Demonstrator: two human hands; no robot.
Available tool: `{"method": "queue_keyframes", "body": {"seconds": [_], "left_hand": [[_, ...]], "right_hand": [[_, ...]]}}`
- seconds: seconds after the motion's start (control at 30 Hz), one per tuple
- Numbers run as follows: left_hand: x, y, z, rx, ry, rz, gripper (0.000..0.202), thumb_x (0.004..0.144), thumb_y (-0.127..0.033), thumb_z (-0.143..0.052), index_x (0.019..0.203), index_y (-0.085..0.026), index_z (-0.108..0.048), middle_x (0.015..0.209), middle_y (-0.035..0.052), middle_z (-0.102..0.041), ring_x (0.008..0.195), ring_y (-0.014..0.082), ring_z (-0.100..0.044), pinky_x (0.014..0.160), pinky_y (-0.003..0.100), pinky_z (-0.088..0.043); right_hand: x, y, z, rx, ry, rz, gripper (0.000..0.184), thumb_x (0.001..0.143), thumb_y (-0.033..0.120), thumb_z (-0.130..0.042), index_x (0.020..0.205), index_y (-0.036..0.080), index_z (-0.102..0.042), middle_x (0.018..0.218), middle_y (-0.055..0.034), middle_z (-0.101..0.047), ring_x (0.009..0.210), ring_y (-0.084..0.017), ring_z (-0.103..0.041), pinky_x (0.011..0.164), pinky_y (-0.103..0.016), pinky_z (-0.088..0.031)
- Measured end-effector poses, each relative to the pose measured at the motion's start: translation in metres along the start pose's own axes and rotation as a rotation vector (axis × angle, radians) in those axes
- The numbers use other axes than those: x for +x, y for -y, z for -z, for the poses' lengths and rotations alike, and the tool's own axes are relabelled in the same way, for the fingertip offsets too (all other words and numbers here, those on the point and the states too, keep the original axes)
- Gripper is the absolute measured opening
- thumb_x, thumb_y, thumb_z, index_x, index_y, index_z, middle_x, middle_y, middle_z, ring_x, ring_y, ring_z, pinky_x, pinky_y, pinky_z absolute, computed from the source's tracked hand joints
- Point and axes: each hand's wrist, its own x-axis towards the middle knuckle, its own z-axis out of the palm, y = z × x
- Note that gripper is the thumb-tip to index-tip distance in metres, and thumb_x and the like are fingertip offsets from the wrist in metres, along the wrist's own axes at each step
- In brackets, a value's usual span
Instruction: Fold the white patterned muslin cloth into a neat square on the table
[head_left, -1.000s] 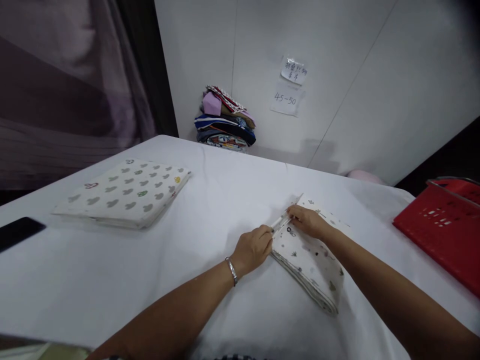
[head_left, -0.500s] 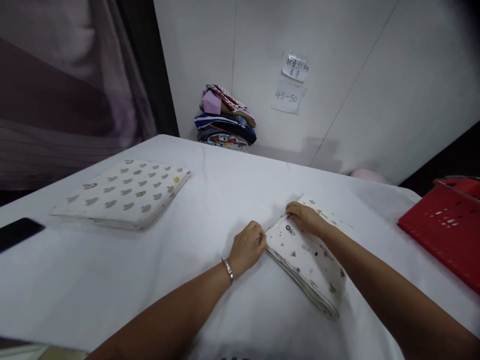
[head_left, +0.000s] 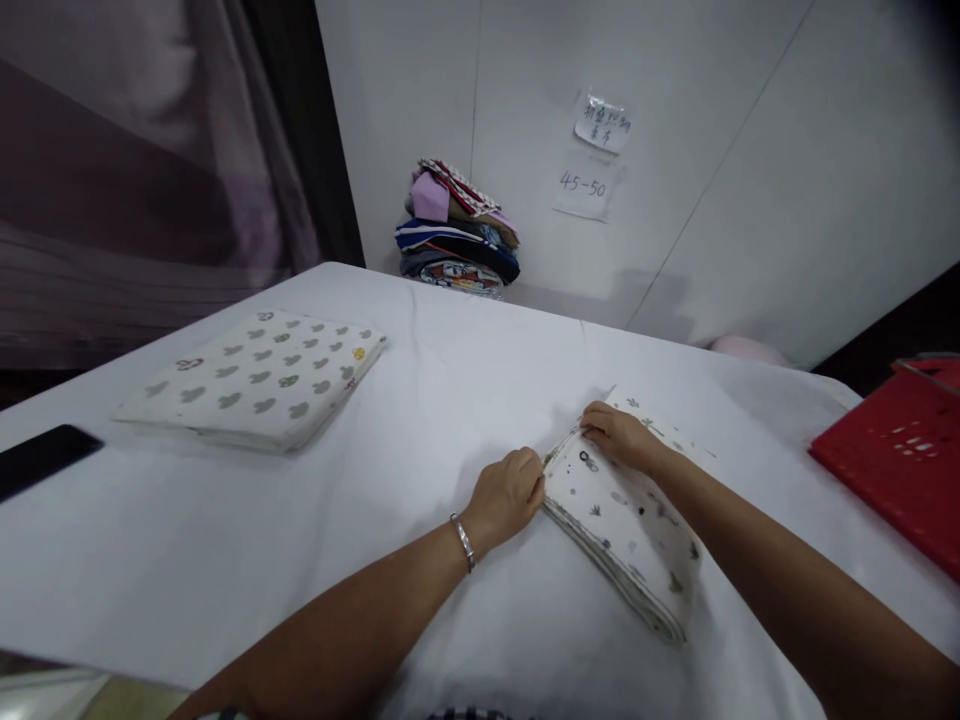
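A folded white cloth (head_left: 622, 525) with small grey and green plant prints lies right of the middle of the white table, several layers showing along its near edge. My left hand (head_left: 511, 497), with a silver bracelet at the wrist, is closed on the cloth's left corner. Along its far left edge my right hand (head_left: 616, 436) pinches the fabric with curled fingers, thumb hidden. Past the right hand, part of the cloth extends flat on the table. Further left rests another folded cloth (head_left: 259, 375), white with grey mushroom-like prints, untouched by either hand.
A black phone (head_left: 46, 460) lies at the table's left edge. On the right is a red plastic basket (head_left: 892, 450). A stack of folded textiles (head_left: 459, 235) stands at the far edge by the wall, below and left of paper notes (head_left: 585, 188). The white table (head_left: 360, 510) spans the view.
The view has shifted slightly, so everything appears a little further right. My left hand has turned slightly over the cloth's corner. My right hand keeps its place on the edge.
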Motion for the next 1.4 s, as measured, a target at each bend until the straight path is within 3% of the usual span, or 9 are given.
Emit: {"method": "queue_keyframes", "body": {"seconds": [0.33,0.63,0.73,0.93,1.07,1.17,1.23,1.33,1.4], "left_hand": [[0.0,-0.002,0.005,-0.144,-0.016,0.083,0.007,0.087,-0.024,-0.045,0.081,-0.02,-0.047,0.087,0.0013,-0.055,0.076,0.0144,-0.05,0.058,0.025,-0.035],[-0.001,-0.004,-0.002,-0.155,-0.024,-0.004,0.007,0.085,-0.018,-0.044,0.081,-0.019,-0.049,0.083,0.0018,-0.057,0.076,0.0146,-0.052,0.064,0.025,-0.038],[-0.001,-0.005,-0.001,-0.248,-0.013,0.076,0.007,0.084,-0.02,-0.045,0.083,-0.019,-0.052,0.083,0.0002,-0.059,0.072,0.0131,-0.053,0.063,0.024,-0.038],[0.002,-0.002,-0.001,-0.405,-0.002,0.406,0.014,0.079,-0.02,-0.049,0.092,-0.022,-0.056,0.084,-0.0021,-0.061,0.072,0.0129,-0.054,0.066,0.025,-0.04],[0.004,-0.001,0.001,-0.397,0.007,0.448,0.022,0.078,-0.019,-0.049,0.099,-0.02,-0.056,0.093,0.0004,-0.06,0.076,0.0137,-0.055,0.067,0.025,-0.041],[0.005,-0.001,0.004,-0.392,0.04,0.419,0.023,0.079,-0.02,-0.048,0.1,-0.019,-0.057,0.095,0.0017,-0.059,0.077,0.0138,-0.054,0.068,0.025,-0.041],[0.005,0.0,0.005,-0.396,0.07,0.395,0.018,0.081,-0.021,-0.047,0.094,-0.019,-0.059,0.089,0.0009,-0.058,0.076,0.0136,-0.054,0.067,0.025,-0.04],[0.005,0.002,0.007,-0.413,0.086,0.386,0.015,0.081,-0.022,-0.047,0.088,-0.02,-0.06,0.084,-0.0003,-0.057,0.072,0.0127,-0.052,0.066,0.025,-0.039],[0.006,0.003,0.007,-0.423,0.085,0.392,0.014,0.081,-0.022,-0.047,0.088,-0.02,-0.059,0.083,-0.0009,-0.056,0.071,0.0124,-0.051,0.065,0.025,-0.038]], "right_hand": [[-0.002,0.002,0.003,-0.053,0.056,-0.063,0.018,0.083,0.017,-0.042,0.091,0.02,-0.058,0.093,-0.0041,-0.062,0.084,-0.017,-0.057,0.079,-0.03,-0.043],[0.002,-0.004,0.014,-0.056,0.119,0.024,0.026,0.084,0.022,-0.046,0.103,0.023,-0.063,0.112,-0.0047,-0.062,0.098,-0.019,-0.058,0.088,-0.034,-0.045],[0.005,-0.01,0.021,-0.087,0.153,0.013,0.028,0.084,0.024,-0.046,0.105,0.024,-0.064,0.115,-0.0053,-0.062,0.101,-0.021,-0.058,0.09,-0.036,-0.045],[0.02,-0.019,0.019,-0.074,0.191,-0.047,0.029,0.084,0.024,-0.045,0.103,0.024,-0.066,0.11,-0.005,-0.065,0.099,-0.022,-0.06,0.091,-0.037,-0.045],[0.028,-0.018,0.012,-0.045,0.203,-0.051,0.027,0.082,0.023,-0.046,0.098,0.022,-0.069,0.104,-0.0058,-0.066,0.094,-0.021,-0.061,0.089,-0.036,-0.046],[0.026,-0.03,0.013,0.01,0.144,-0.022,0.028,0.082,0.024,-0.047,0.103,0.023,-0.067,0.11,-0.0048,-0.064,0.098,-0.021,-0.06,0.09,-0.035,-0.045],[0.02,-0.047,0.018,0.035,0.017,-0.045,0.031,0.082,0.025,-0.047,0.107,0.025,-0.064,0.117,-0.0042,-0.061,0.099,-0.02,-0.059,0.089,-0.035,-0.045],[0.01,-0.078,0.027,-0.015,-0.191,-0.254,0.033,0.083,0.03,-0.046,0.111,0.024,-0.062,0.121,-0.0063,-0.058,0.093,-0.02,-0.061,0.085,-0.035,-0.047],[0.005,-0.096,0.029,-0.025,-0.208,-0.447,0.04,0.082,0.038,-0.05,0.116,0.021,-0.061,0.117,-0.0095,-0.06,0.093,-0.023,-0.061,0.084,-0.037,-0.046]]}}
